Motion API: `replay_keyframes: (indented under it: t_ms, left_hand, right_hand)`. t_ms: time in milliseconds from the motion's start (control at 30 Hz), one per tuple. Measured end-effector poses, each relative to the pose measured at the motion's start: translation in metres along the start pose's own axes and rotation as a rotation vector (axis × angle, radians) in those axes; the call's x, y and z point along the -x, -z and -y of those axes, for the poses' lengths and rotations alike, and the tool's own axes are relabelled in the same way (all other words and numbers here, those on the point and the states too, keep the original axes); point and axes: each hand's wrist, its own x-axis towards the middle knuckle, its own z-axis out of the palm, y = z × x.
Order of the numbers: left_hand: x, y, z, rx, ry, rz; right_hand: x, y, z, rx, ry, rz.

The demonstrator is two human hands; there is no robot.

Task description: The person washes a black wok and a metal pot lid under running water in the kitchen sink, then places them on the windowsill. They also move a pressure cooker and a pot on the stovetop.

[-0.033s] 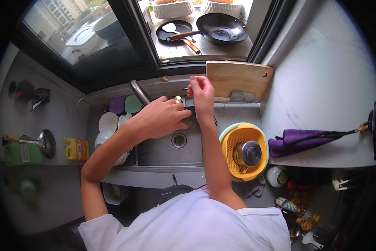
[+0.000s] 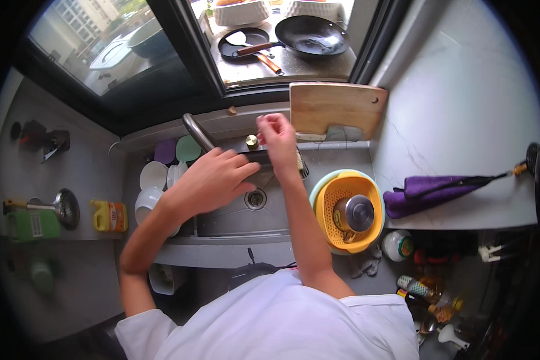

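Now both hands work over the sink (image 2: 222, 225).

Left hand (image 2: 213, 180) lies palm down, fingers together and curled over a dark flat thing (image 2: 264, 157) at the sink's far edge; whether it grips it I cannot tell. Right hand (image 2: 277, 137) is just beyond, fingers pinched together, touching that thing's far end. A faucet (image 2: 196, 131) rises behind the left hand; bowls (image 2: 153, 180) sit to its left. A yellow strainer (image 2: 348, 213) is right of the forearm, a cutting board (image 2: 336, 111) beyond the right hand.

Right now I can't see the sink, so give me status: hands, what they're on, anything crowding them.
Left hand over sink, on a dark item. Right hand raised, fingers pinched; contents unclear. Faucet and bowls close left.
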Motion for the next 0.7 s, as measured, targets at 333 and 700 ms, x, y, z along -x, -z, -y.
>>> replay_keyframes:
  t_ms: [333,700]
  left_hand:
    - [0.195,-0.240,-0.027,1.097,0.704,-0.237]
    - [0.153,-0.302,-0.034,0.579,-0.016,0.232]
  right_hand:
    - [0.147,0.021,-0.087,0.127,0.023,-0.171]
    - [0.420,0.126,-0.076,0.681,-0.199,-0.315]
